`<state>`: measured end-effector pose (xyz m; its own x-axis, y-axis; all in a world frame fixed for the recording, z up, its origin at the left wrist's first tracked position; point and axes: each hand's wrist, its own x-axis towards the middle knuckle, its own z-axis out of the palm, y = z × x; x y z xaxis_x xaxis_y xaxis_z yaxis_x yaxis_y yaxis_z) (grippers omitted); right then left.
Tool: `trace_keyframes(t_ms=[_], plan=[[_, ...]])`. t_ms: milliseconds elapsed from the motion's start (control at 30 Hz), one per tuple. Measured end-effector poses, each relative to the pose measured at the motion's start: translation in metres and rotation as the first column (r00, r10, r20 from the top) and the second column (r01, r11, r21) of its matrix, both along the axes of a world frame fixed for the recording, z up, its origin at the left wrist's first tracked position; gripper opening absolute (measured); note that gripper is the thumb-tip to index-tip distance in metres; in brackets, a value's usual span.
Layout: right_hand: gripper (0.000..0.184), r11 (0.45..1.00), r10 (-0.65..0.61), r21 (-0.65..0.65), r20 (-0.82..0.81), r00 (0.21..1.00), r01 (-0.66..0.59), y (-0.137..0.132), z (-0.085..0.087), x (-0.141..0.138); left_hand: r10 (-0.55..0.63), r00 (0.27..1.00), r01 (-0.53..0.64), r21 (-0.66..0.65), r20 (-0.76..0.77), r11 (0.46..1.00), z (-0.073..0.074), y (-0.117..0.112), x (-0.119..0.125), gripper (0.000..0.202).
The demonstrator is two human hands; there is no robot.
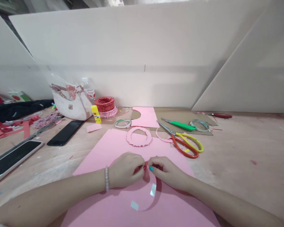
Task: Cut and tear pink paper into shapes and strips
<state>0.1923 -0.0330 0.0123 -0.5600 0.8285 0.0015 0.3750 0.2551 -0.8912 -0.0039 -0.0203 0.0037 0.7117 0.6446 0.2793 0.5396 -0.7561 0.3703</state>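
A curved, thin pink paper strip (154,180) hangs between my hands over a large pink paper sheet (104,208). My left hand (127,170) pinches its upper end between thumb and fingers. Right beside it, my right hand (167,173) is closed in a pinch at the same end; the exact grip is partly hidden. Two pale pieces of tape (153,190) show along the strip's lower curve. Just beyond my hands, a pink paper ring (149,137) with a jagged edge lies on the sheet.
Scissors with red and yellow handles (183,143), a green-handled knife (183,125) and a tape roll (200,125) lie right of the ring. A glue stick (96,114), stacked red and pink rings (105,105), a white handbag (73,105) and phones (65,134) stand or lie left.
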Motion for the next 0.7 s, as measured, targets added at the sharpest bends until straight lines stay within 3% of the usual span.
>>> trace_keyframes(t_ms=[100,167,267,333,500,567,700], plan=[[0.016,0.999,-0.039,-0.004,-0.027,0.999,0.039,0.0,0.002,0.0,0.108,0.983,-0.107,-0.019,0.151,0.994,0.004,0.001,0.001,0.008],[0.014,0.996,-0.083,-0.026,-0.064,0.994,0.082,0.0,0.003,0.001,0.146,0.967,-0.123,-0.12,0.211,0.985,0.006,0.004,0.002,0.013],[0.011,0.992,-0.115,-0.071,-0.1,0.988,0.108,0.001,0.004,0.002,0.102,0.97,-0.01,-0.381,0.222,0.924,0.007,0.01,0.001,0.013],[0.01,0.993,-0.092,-0.083,-0.092,0.991,0.084,0.002,0.004,0.003,0.05,0.967,0.081,-0.484,0.251,0.871,0.008,0.012,0.0,0.017],[0.014,0.993,-0.038,-0.111,-0.083,0.996,0.028,0.004,0.002,0.005,-0.049,0.931,0.282,-0.623,0.363,0.73,0.01,0.014,-0.003,0.02],[0.009,0.987,-0.008,-0.159,-0.111,0.994,-0.009,0.003,0.001,0.005,-0.013,0.921,0.295,-0.678,0.389,0.674,0.009,0.014,-0.003,0.022],[0.017,0.97,0.032,-0.231,-0.178,0.984,-0.073,0.0,-0.001,0.003,0.053,0.91,0.3,-0.742,0.411,0.6,0.005,0.016,-0.004,0.024]])
